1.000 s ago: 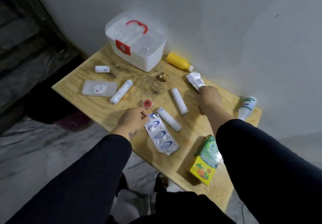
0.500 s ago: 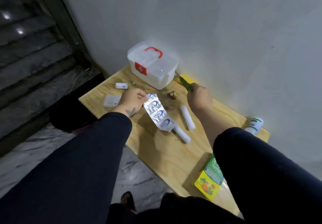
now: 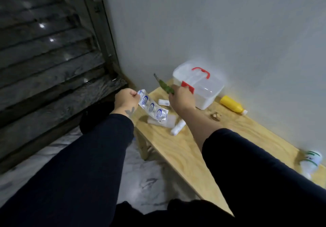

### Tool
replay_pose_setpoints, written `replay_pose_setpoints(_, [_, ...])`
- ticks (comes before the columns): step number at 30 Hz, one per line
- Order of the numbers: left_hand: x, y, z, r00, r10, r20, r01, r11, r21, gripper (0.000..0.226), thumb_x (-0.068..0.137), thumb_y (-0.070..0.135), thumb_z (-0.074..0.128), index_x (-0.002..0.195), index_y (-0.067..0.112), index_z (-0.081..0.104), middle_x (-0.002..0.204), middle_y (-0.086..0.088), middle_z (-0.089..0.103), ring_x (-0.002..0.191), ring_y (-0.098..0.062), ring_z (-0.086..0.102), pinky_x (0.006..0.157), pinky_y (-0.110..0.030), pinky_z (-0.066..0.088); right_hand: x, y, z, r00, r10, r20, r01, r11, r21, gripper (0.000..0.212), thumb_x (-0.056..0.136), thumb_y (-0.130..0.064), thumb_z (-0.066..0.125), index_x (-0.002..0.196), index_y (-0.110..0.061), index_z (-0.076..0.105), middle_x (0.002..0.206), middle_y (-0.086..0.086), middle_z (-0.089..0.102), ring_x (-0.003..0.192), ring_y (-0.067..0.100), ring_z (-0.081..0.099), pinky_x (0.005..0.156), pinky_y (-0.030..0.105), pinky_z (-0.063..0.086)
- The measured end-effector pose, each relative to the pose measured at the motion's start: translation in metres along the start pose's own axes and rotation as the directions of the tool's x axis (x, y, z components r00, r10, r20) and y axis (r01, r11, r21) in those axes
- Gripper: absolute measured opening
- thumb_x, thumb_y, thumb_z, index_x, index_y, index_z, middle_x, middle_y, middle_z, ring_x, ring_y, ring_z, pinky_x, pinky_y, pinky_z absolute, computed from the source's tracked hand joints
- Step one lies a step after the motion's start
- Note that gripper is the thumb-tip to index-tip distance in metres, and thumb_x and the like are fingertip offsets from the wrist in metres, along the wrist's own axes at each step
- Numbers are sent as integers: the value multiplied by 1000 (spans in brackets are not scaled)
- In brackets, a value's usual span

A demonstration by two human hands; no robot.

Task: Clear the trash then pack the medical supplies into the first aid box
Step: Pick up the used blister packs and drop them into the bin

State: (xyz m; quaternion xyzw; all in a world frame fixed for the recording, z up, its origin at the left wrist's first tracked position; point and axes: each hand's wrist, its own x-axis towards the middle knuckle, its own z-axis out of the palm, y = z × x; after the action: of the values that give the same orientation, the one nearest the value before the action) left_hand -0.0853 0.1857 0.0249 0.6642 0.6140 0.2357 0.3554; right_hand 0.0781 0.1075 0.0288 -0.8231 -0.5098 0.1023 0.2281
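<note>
Both hands are full and off the table: the left hand (image 3: 125, 100) pinches a foil strip (image 3: 152, 107) by one end, and the right hand (image 3: 180, 98) clutches a crumpled green wrapper (image 3: 163, 86) (trash, I'd guess). The first aid box (image 3: 202, 92) sits closed at the far end, nothing visibly packed; a yellow bottle (image 3: 232, 106) and white roll (image 3: 178, 127) remain out.

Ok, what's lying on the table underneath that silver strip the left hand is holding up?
Under the hanging silver strip sits a flat translucent case, partly covered by it. A white roll lies beside the case. Whatever sits beneath the covered part cannot be seen.
</note>
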Motion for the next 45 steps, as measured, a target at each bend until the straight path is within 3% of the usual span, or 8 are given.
replay_pose_setpoints(3, [30,-31,-32,1000,-30,-5,30,1000,-5,31,87,12,57,58,20,54,68,-8,63,65,-30,63,63,-31,57,16,-45,41,998,4,62,-5,1000,8,22,89,-10,45,104,-9,61,94,17,69,84,37,65,61,32,47])
replay_pose_setpoints(9, [84,-86,-82,993,-111,-39,113,993,43,27,88,12,56,63,21,57,74,-9,58,70,-24,56,65,-32,45,41,-112,112,981,55,186,-65,997,47,22,88,-9,48,100,-3,64,99,21,69,92,39,65,65,31,43])
replay_pose_setpoints(14, [132,-127,-104,981,-193,-25,194,980,51,19,89,14,59,97,6,74,98,-14,73,96,-32,67,83,-33,51,75,-148,163,948,60,313,-72,997,27,23,88,-5,49,106,-2,65,104,19,69,94,36,66,67,31,43])
replay_pose_setpoints(20, [198,-167,-102,969,-245,-41,247,966,69,22,90,17,58,100,5,74,104,-18,72,102,-32,65,89,-33,48,137,-170,218,894,14,448,6,999,-43,26,88,-2,49,110,-2,63,108,22,67,101,36,64,78,34,51])
replay_pose_setpoints(25, [252,-188,-94,949,-314,-33,315,942,118,15,91,11,52,78,13,60,81,-7,60,78,-20,53,75,-29,44,184,-184,258,851,48,524,-13,998,-69,23,85,2,48,102,0,62,108,23,66,99,38,64,73,36,50])
replay_pose_setpoints(34, [321,-246,-79,912,-402,88,387,911,143,5,90,22,57,89,18,56,98,-11,69,90,-26,61,76,-26,41,222,-212,334,726,119,677,-109,992,-58,46,94,-14,49,139,-17,45,136,11,56,124,28,52,99,33,45])
replay_pose_setpoints(41, [350,-261,-96,887,-400,231,342,905,255,9,89,17,58,96,14,62,110,-12,68,106,-28,63,91,-31,48,227,-220,346,733,239,637,-223,969,-107,38,96,-19,49,134,-22,50,134,9,56,122,29,54,97,36,45])
replay_pose_setpoints(45, [366,-234,-103,914,-274,300,165,925,341,22,88,17,58,109,13,66,117,-10,67,112,-28,61,95,-31,46,233,-222,328,784,273,558,-280,957,-76,37,93,-20,51,131,-22,53,131,11,57,118,31,56,99,42,49])
